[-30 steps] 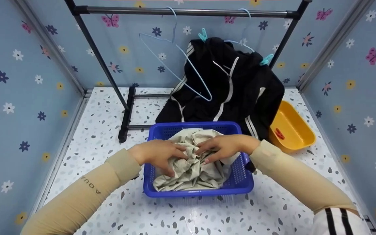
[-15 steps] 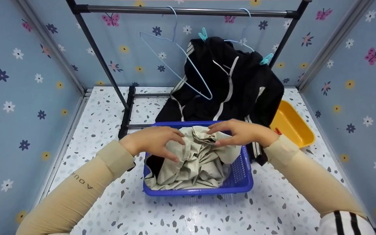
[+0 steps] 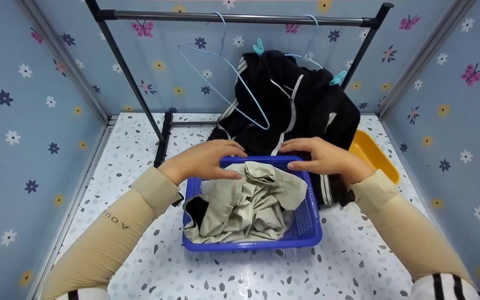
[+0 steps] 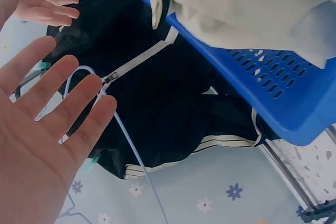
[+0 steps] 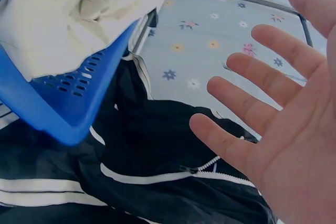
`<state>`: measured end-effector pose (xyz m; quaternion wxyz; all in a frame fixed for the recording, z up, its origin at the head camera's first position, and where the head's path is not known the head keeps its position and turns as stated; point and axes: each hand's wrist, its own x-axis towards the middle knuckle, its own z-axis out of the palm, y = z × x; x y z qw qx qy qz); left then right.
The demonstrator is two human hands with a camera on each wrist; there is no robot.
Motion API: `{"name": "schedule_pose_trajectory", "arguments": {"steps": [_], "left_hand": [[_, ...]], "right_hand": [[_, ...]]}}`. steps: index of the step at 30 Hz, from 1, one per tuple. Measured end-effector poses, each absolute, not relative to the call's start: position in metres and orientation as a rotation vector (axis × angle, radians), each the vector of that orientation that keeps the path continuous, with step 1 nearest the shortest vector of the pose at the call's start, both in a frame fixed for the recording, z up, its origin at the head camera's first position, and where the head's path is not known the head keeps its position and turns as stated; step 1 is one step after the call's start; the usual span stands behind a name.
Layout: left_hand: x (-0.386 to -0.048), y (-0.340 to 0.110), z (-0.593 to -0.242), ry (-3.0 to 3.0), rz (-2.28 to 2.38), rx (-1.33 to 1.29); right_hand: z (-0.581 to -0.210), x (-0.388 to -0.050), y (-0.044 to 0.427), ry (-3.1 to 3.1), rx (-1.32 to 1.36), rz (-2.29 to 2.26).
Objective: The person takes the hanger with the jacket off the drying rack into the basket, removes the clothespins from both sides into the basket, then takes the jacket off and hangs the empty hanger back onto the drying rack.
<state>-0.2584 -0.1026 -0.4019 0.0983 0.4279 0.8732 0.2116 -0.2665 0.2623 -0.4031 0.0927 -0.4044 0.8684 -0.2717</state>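
My left hand (image 3: 206, 161) and right hand (image 3: 321, 156) hover above the far side of a blue plastic basket (image 3: 252, 246), palms facing each other and fingers extended. Both wrist views show the fingers spread, holding nothing. A crumpled beige garment (image 3: 252, 204) with a dark patch at its left end lies in the basket. Behind it, a black jacket (image 3: 265, 112) with white stripes and a white zipper hangs on a light blue hanger (image 3: 313, 62). Teal clothespins (image 3: 258, 47) are clipped at its shoulders. Part of the jacket's lower edge is hidden by the basket and my right hand.
A bare light blue wire hanger (image 3: 244, 83) hangs left of the jacket on the dark metal rack (image 3: 152, 16). The rack's left foot (image 3: 165, 137) stands on the speckled floor (image 3: 127, 146). A yellow tub (image 3: 377, 158) sits at the right, partly hidden.
Both hands have let go of the beige garment and risen toward the jacket, away from the basket's middle. The garment now spreads over the basket's left side, showing its dark patch.
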Motion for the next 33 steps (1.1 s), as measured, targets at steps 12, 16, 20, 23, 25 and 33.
{"name": "schedule_pose_trajectory", "arguments": {"steps": [12,16,20,23,25,33], "left_hand": [[-0.276,-0.106,-0.400,2.664,0.813,1.242],[-0.282,-0.104,-0.399,2.683,0.917,1.241],[-0.287,-0.100,-0.397,2.708,1.012,1.239],[-0.291,-0.098,-0.395,2.721,1.078,1.216],[-0.295,-0.096,-0.392,2.724,1.121,1.204],[-0.307,-0.085,-0.371,2.756,1.199,1.130]], "right_hand": [[-0.398,-0.268,0.278,2.846,-1.201,-0.979],[-0.399,-0.271,0.284,2.942,-1.174,-1.087],[-0.399,-0.272,0.290,3.026,-1.112,-1.160],[-0.397,-0.271,0.294,3.084,-1.026,-1.203],[-0.395,-0.271,0.297,3.108,-0.960,-1.234],[-0.389,-0.274,0.308,3.238,-0.783,-1.303]]}}
